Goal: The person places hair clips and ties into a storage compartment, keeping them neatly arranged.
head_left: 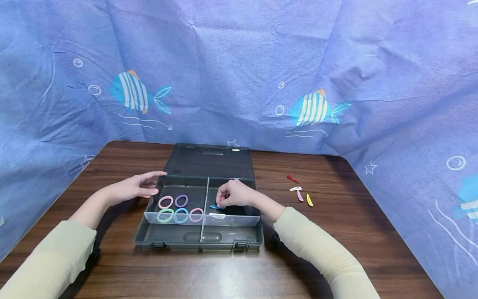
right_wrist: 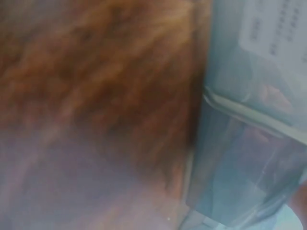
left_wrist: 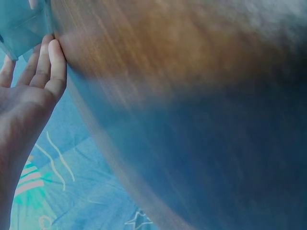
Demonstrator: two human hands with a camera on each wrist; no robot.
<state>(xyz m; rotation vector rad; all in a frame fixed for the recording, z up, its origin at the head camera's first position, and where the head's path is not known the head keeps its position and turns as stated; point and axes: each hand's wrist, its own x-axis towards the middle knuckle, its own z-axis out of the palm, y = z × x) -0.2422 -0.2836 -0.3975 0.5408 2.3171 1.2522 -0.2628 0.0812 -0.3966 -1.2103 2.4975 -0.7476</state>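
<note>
An unlatched, see-through grey storage box [head_left: 198, 245] lies with its lid laid back. Inside its right compartment my right hand [head_left: 235, 193] pinches a blue snap hair clip [head_left: 215, 207], low over the floor. A white hair clip [head_left: 217, 216] is at that compartment's front divider. Pink, purple [head_left: 181, 201], green and blue hair ties lie in the left compartment. My left hand [head_left: 130, 189] rests against the box's left wall with its fingers extended; the left wrist view shows its fingertips [left_wrist: 56, 50] at the box side. Only a sliver of the right hand shows in the right wrist view.
To the right of the box, on the brown wooden table [head_left: 317, 249], lie a red clip [head_left: 293, 179], a white clip [head_left: 296, 188], a pink-purple clip [head_left: 300, 196] and a yellow clip [head_left: 309, 200]. The raised lid [head_left: 213, 162] reaches toward the blue fish-print curtain [head_left: 231, 83].
</note>
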